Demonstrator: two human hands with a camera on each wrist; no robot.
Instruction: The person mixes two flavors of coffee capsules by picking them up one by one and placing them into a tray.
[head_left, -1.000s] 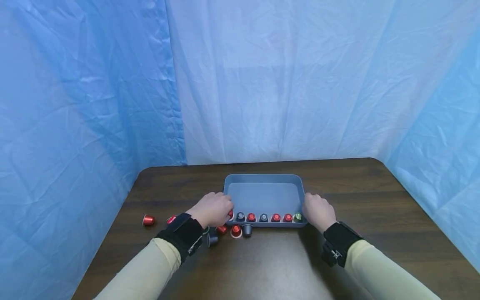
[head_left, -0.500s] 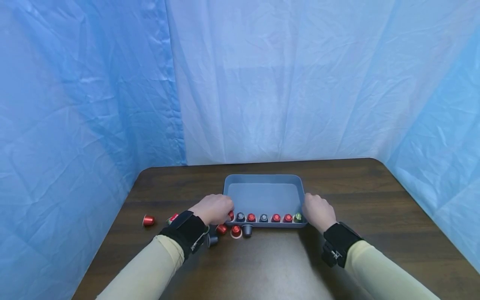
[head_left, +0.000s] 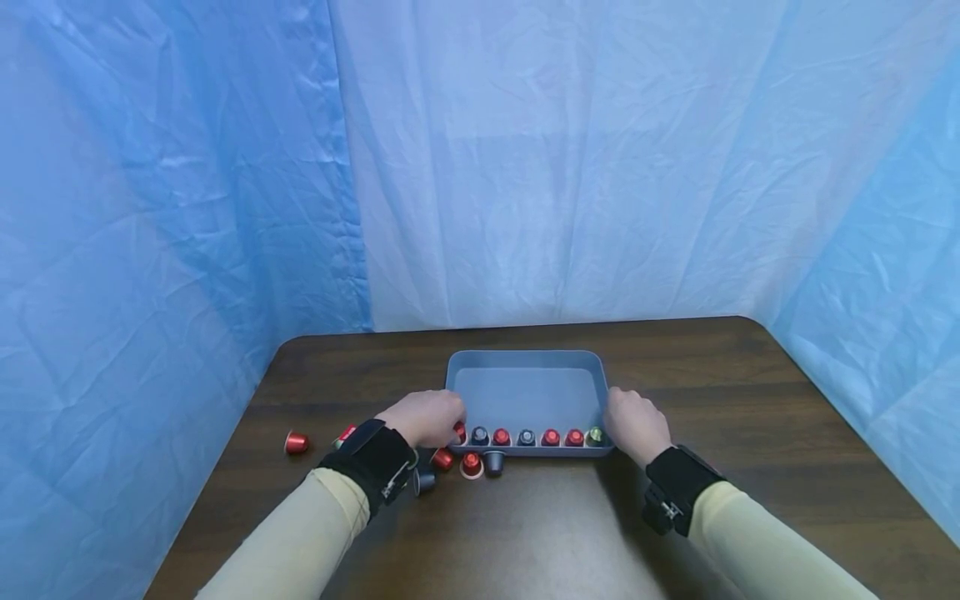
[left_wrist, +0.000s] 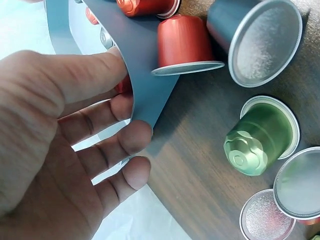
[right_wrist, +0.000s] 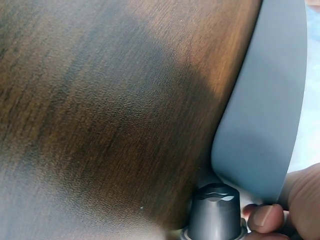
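Observation:
My left hand [head_left: 427,417] reaches over the front left corner of a shallow blue-grey tray [head_left: 528,353]. Inside that corner its thumb and index finger pinch a red coffee capsule [head_left: 460,432], mostly covered by the hand; the other fingers curve loosely outside the wall. A row of capsules, dark, red and one green capsule [head_left: 596,436], stands along the tray's front edge. At the tray's right side my right hand [head_left: 637,422] is curled at the wall and appears to grip it. Beside those fingers, in the right wrist view, stands a dark capsule [right_wrist: 215,212].
Before the tray lie an upright red capsule [head_left: 471,465], a dark capsule [head_left: 493,463] and another dark capsule [head_left: 424,478]. A green capsule [left_wrist: 260,137] shows in the left wrist view. One red capsule [head_left: 297,442] lies far left on the wooden table [head_left: 750,417]. Blue sheets hang around.
My left hand has shifted very slightly toward me at the tray corner. The right hand stays at the tray's side.

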